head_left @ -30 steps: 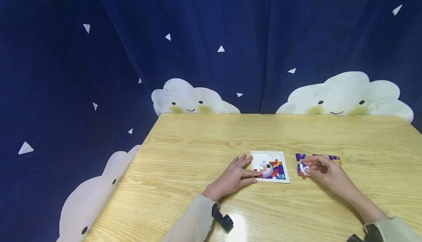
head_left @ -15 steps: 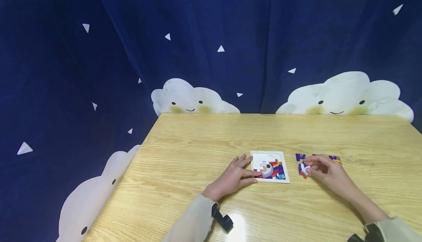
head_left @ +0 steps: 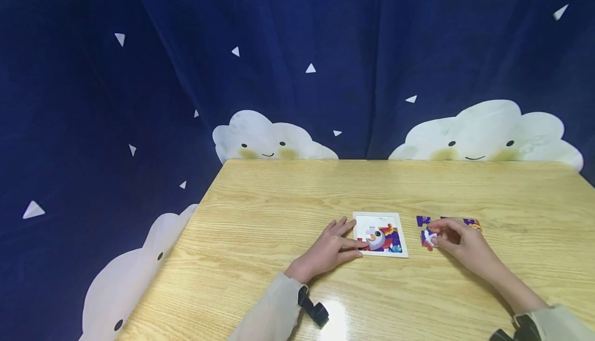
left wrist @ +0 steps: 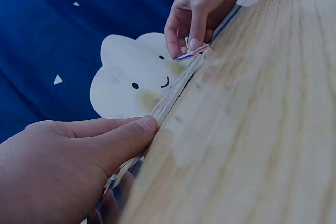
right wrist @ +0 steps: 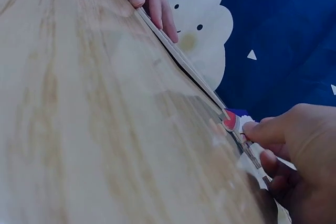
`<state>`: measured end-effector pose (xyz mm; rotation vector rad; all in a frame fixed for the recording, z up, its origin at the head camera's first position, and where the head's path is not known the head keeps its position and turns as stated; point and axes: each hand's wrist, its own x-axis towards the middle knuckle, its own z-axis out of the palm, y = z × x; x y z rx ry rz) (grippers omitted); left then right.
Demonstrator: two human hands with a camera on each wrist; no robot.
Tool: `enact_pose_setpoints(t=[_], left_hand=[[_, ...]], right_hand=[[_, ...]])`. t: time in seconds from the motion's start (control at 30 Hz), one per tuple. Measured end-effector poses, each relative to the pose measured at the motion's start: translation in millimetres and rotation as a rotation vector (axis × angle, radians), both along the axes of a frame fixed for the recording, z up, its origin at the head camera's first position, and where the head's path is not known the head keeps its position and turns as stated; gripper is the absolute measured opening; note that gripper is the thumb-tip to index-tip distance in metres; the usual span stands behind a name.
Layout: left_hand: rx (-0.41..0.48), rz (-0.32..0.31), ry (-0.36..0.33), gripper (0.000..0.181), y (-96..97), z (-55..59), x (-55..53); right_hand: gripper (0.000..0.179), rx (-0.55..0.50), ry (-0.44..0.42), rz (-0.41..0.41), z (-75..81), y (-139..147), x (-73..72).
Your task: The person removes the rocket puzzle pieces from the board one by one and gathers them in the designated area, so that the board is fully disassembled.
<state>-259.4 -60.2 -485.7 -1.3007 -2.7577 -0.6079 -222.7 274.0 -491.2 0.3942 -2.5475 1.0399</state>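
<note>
A square jigsaw tray (head_left: 376, 214) with a white border lies on the table, its lower part filled with a colourful bird picture and its upper part showing white. My left hand (head_left: 325, 250) rests at the tray's left side, fingers spread, with fingertips on the border and on the bird picture. To the tray's right, my right hand (head_left: 469, 248) pinches a jigsaw piece (head_left: 428, 238) of purple, white and red between thumb and fingers. The left wrist view shows that piece (left wrist: 193, 53) tilted, close over the tabletop.
Beyond the right hand lie loose jigsaw pieces, a purple one (head_left: 423, 221) at the left and an orange-and-purple one (head_left: 473, 223) at the right, partly covered by the hand. The wooden table (head_left: 279, 196) meets a dark blue curtain (head_left: 297, 46) with cloud shapes.
The pinched piece has shifted slightly to the right over the last second. My left hand and the tray stay where they were.
</note>
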Motion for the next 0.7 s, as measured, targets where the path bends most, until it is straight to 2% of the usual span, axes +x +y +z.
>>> enact_pose_setpoints(t=[0.13,0.47,0.7], left_hand=[[-0.001,-0.001,0.005,0.031,0.1,0.4,-0.3],[0.011,-0.012,0.003,0.032,0.7,0.5,-0.2],[0.019,-0.013,0.001,0.032,0.8,-0.2,-1.0]], right_hand=[[0.031,0.032,0.007,-0.009,-0.4,-0.5,-0.8],[0.028,0.099,-0.072,-0.014,0.0,-0.9,-2.6],[0.028,0.123,-0.027,-0.006,0.0,-2.2,-2.6]])
